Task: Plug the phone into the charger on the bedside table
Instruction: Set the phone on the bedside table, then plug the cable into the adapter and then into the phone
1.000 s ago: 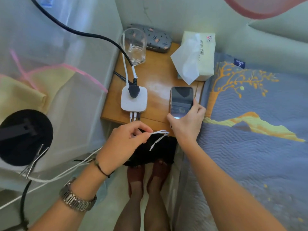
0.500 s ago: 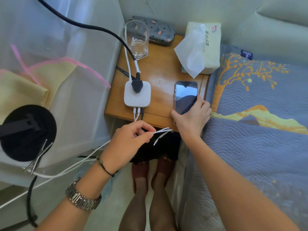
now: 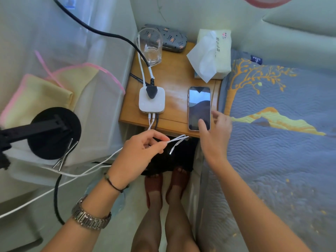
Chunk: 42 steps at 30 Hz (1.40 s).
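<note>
A small wooden bedside table (image 3: 174, 73) sits wedged in the corner between a pale curtain and the blue quilted bed (image 3: 283, 135), and I read the step in hand as choosing the right plug end and bringing it to the phone. The phone (image 3: 199, 108) lies flat, screen up, along the table's right edge, its bottom end toward me and close to the table's front lip. The white charger (image 3: 152, 100) sits just left of it, apart from it, with cables running off the front. My left hand (image 3: 140, 153) pinches a bundle of white cable ends (image 3: 177, 140) between thumb and fingertips, held out below the table's front edge; one connector dangles lower than the rest. My right hand (image 3: 216, 135) is spread loose and holds nothing, its thumb over the phone's lower corner; whether it touches the glass I cannot tell. To do this well, I would steady the phone with the right hand, single out the matching connector with the left, line it square with the port at the phone's near end, and push straight in without sliding the phone toward the glass (image 3: 150, 47).
</note>
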Tool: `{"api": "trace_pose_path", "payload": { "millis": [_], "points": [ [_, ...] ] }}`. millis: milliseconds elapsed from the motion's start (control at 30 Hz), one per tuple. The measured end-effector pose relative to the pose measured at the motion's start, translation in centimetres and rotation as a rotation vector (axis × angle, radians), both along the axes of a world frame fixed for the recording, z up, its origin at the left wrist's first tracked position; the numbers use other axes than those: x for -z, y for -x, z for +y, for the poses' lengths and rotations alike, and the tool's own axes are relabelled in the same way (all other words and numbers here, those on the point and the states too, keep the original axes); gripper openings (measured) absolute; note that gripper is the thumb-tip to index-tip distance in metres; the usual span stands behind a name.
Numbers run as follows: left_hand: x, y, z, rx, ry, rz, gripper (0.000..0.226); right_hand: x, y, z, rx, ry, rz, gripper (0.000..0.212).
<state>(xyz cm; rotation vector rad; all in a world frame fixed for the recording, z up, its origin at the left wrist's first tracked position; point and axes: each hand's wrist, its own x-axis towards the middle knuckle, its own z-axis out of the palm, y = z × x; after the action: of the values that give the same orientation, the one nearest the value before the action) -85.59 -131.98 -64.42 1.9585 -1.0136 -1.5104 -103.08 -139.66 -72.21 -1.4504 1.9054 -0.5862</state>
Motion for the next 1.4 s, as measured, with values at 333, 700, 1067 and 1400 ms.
{"api": "trace_pose_path", "payload": {
  "millis": [333,700,1067,1400],
  "points": [
    [-7.1,0.8,-0.4,-0.099,0.077,0.177,0.011,-3.6,2.2,6.2,0.021,-0.339,-0.313,0.048],
    [-8.9,1.0,-0.5,-0.081,0.109,0.226,0.012,-3.4,2.1,5.7,0.074,-0.352,-0.35,0.027],
    [-6.8,0.6,-0.8,-0.207,0.164,0.22,0.014,-4.1,4.1,6.5,0.115,-0.282,-0.429,0.016],
    [-2.2,1.7,-4.9,-0.473,0.126,0.225,0.008,-7.1,6.3,1.5,0.279,-0.09,-0.521,0.012]
  ]
}}
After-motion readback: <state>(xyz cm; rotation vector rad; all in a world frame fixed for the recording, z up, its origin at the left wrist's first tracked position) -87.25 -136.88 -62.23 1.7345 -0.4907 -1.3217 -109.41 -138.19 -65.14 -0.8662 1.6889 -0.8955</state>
